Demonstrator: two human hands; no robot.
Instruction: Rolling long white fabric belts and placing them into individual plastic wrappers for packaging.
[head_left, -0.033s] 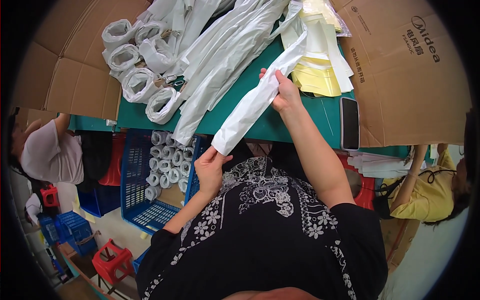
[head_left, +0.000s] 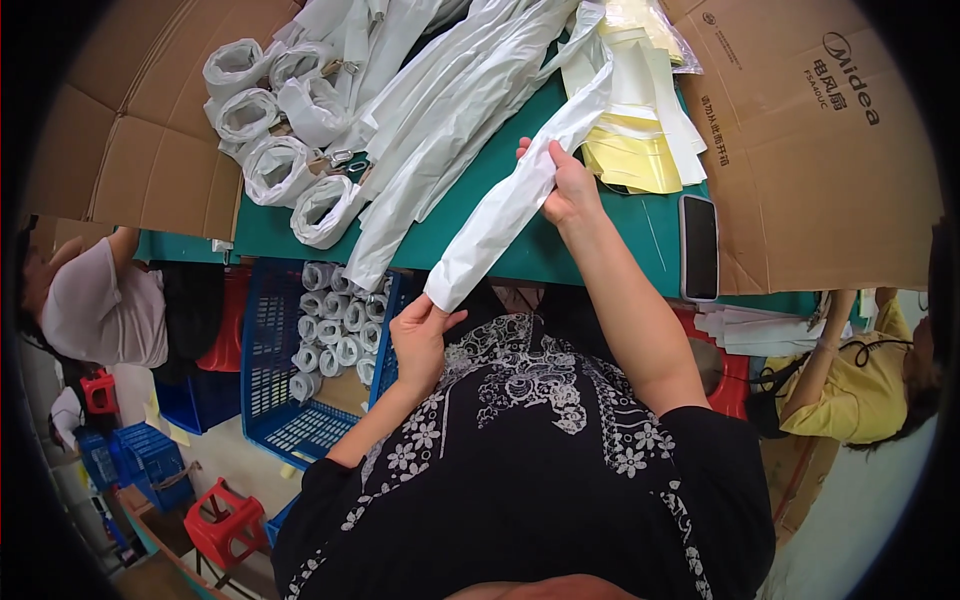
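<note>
A long white paper-wrapped strip (head_left: 497,222) slants across the front of the green table, held in both my hands. My left hand (head_left: 420,338) pinches its near lower end. Higher up, my right hand (head_left: 573,185) is closed around its middle, thumb on top and fingers underneath. The strip's far end runs up toward yellow and white sheets (head_left: 632,152). Left of it lie several more long white wrapped strips (head_left: 440,130), bunched together. Beyond these sit white rolled coils (head_left: 277,170) with metal clips (head_left: 347,158) among them.
A blue plastic crate (head_left: 272,350) with small white rolls stands below the table's left edge. A phone (head_left: 699,247) lies at the table's right, beside a cardboard sheet (head_left: 820,150). Cardboard (head_left: 150,130) also stands at left. Co-workers sit on both sides; a red stool (head_left: 225,522) is lower left.
Almost nothing differs. My left hand and the strip's near end have shifted very slightly; both hands keep their hold.
</note>
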